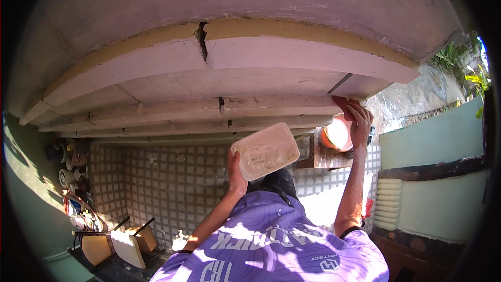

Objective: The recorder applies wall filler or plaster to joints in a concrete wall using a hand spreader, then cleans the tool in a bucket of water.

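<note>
My left hand [237,175] grips the left end of a pale rectangular plastic container [265,151] with whitish paste smeared inside, held in front of my body. My right hand [360,124] is raised to the right, closed on a flat reddish tool [341,103], whose edge meets the right end of a pale, worn beam [287,105]. The fingers hide part of the tool. Just below that hand is an orange bucket [331,134] with a bright white inside, partly behind my wrist.
Cracked beams [313,52] span the view above. The bucket stands by a stained wooden table [321,159] on a checked tile floor [151,188]. Chairs [125,245] and clutter [70,177] sit at left. A pale green low wall [433,136] and plants [475,78] are at right.
</note>
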`<act>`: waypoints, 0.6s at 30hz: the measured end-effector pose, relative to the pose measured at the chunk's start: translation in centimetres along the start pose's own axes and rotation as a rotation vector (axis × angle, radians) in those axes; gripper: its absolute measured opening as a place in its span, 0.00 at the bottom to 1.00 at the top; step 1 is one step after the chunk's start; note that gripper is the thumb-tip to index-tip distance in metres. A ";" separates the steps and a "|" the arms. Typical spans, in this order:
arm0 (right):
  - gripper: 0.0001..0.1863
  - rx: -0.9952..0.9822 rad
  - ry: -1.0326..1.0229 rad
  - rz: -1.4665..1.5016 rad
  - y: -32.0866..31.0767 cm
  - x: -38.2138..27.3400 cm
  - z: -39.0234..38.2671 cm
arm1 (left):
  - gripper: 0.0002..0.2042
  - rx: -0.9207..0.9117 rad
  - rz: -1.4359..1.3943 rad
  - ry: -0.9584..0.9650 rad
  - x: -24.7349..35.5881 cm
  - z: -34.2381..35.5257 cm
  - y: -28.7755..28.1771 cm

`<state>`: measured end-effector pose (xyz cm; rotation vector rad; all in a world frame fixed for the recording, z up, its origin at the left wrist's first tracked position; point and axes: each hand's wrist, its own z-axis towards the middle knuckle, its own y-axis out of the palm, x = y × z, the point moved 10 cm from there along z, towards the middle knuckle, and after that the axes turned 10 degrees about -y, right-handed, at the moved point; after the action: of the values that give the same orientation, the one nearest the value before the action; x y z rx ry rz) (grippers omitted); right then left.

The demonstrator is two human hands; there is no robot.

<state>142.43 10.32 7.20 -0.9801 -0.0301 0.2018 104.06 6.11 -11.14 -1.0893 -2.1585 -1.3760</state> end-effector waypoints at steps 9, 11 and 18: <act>0.25 0.088 -0.018 -0.008 -1.2 0.8 0.8 | 0.24 -0.024 -0.030 -0.057 -1.1 -0.1 1.3; 0.24 0.024 -0.016 0.002 -0.5 1.1 0.8 | 0.25 -0.066 -0.082 -0.107 -2.2 0.0 2.4; 0.24 0.102 -0.001 -0.049 -2.0 1.3 0.5 | 0.27 -0.031 -0.048 -0.170 -4.5 1.0 4.0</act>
<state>143.95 9.90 9.01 -0.8767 -0.0445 0.1573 110.03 6.04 -12.08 -1.2139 -2.3033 -1.3872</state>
